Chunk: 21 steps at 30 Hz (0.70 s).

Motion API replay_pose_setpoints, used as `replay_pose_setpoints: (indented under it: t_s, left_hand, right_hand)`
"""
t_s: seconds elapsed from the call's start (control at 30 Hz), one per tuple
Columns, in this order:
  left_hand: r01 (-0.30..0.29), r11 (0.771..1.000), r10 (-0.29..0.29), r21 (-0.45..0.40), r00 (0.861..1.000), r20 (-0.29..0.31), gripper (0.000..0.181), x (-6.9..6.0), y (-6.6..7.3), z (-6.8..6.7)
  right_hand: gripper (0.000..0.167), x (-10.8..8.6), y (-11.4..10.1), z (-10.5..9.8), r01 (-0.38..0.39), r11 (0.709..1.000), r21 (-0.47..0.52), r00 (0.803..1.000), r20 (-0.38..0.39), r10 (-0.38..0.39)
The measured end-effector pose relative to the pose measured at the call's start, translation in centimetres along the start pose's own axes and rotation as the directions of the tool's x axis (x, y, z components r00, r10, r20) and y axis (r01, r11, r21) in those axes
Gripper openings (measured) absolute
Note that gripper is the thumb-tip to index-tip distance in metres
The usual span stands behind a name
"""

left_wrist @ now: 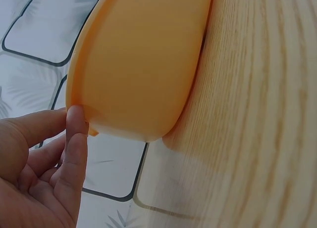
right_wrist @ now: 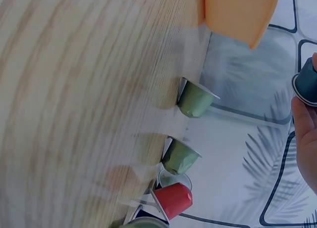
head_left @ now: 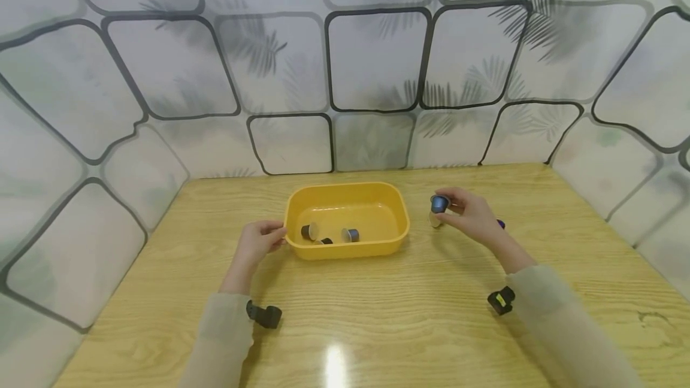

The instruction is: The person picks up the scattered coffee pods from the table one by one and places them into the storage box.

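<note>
Grip right: pinching tapered blue capsule | grip left: pinching rounded yellow tray by rim | grained table

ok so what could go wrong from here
The right hand holds the blue capsule in its fingertips, beside the yellow tray rather than over it, so it could slip and miss.

A green capsule and a red capsule sit on the table nearby; a low sweep might knock them.

The left hand touches the tray's rim; a tug might shift the capsules inside.
</note>
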<state>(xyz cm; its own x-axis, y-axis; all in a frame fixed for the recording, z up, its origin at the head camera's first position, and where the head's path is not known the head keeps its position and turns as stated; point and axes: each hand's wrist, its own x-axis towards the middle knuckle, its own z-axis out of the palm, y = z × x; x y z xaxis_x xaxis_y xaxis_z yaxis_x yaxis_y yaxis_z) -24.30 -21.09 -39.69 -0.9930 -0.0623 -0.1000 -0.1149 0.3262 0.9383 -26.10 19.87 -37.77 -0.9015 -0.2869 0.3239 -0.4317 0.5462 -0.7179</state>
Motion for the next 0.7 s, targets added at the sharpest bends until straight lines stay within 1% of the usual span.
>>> replay_pose_setpoints:
  t_s: [0.1, 0.2, 0.33, 0.6, 0.7]
  left_hand:
    - [0.001, 1.0, -0.001, -0.005, 1.0, 0.002, 0.031, 0.0, 0.0, 0.0]
    - [-0.002, 1.0, 0.002, -0.007, 1.0, 0.006, 0.031, -0.1, 0.0, 0.0]
    - [0.0, 1.0, 0.0, -0.007, 1.0, 0.004, 0.031, -0.1, 0.1, 0.0]
    - [0.007, 1.0, -0.007, -0.007, 1.0, -0.004, 0.031, 0.1, -0.1, 0.0]
    - [0.006, 1.0, -0.006, -0.009, 1.0, -0.006, 0.031, 0.2, -0.2, 0.0]
  right_hand:
    - [0.044, 0.3, -0.2, 0.3, 0.003, 1.0, 0.02, 1.0, 0.005, -0.003]
    - [0.044, 0.6, -0.5, 0.7, -0.001, 0.999, 0.047, 1.0, 0.026, -0.001]
    - [0.044, 1.1, -0.7, 1.3, 0.017, 0.997, 0.07, 0.999, 0.049, -0.02]
    - [0.04, 2.4, -1.3, 3.0, 0.082, 0.992, 0.095, 0.995, 0.055, -0.088]
    - [0.039, 2.9, -1.7, 3.8, 0.097, 0.991, 0.088, 0.993, 0.063, -0.102]
